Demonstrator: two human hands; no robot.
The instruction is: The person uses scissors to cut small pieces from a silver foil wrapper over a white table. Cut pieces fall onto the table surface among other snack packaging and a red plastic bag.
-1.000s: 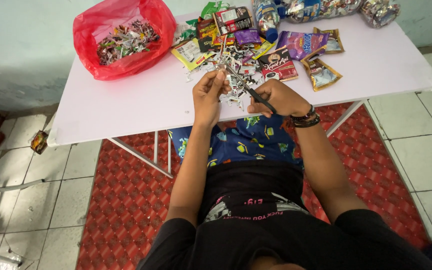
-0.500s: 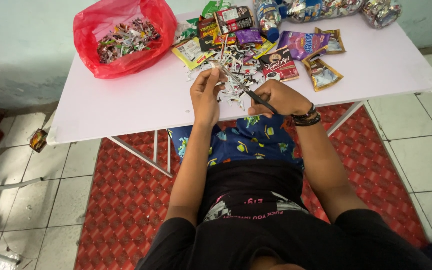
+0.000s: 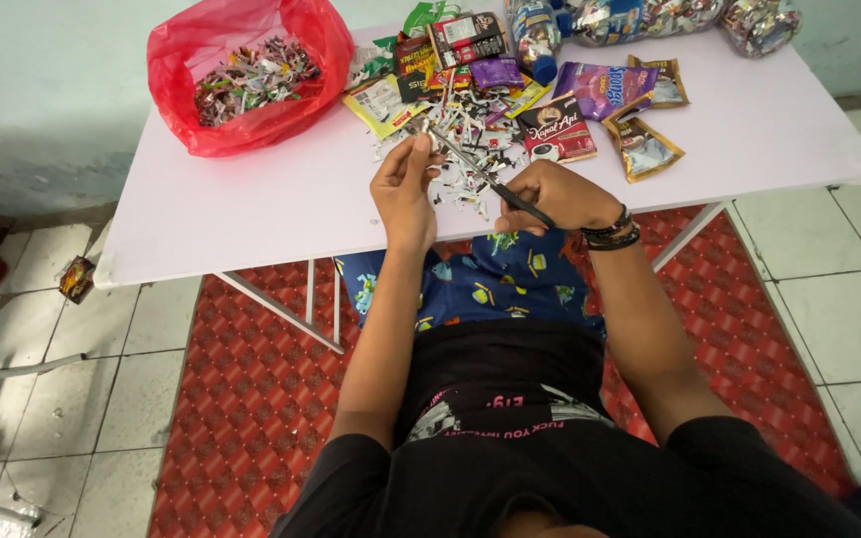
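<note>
Head view, hands: left hand (image 3: 406, 189) is pinching a small wrapper strip (image 3: 417, 128) between closed fingertips; right hand (image 3: 555, 194) is gripping scissors (image 3: 480, 171), fingers curled around the handles.
Strip position: it is hanging just above the white table (image 3: 251, 214), at the blade tips.
Doing it well: holding the strip taut and feeding it deep between the blades is likely giving cleaner snips; keeping the cut over the pile of cuttings (image 3: 470, 139) is catching the pieces.
Counts: one scissors, one red bag (image 3: 241, 75) of cuttings, roughly nine loose sachets (image 3: 555, 130), exact number unclear.
</note>
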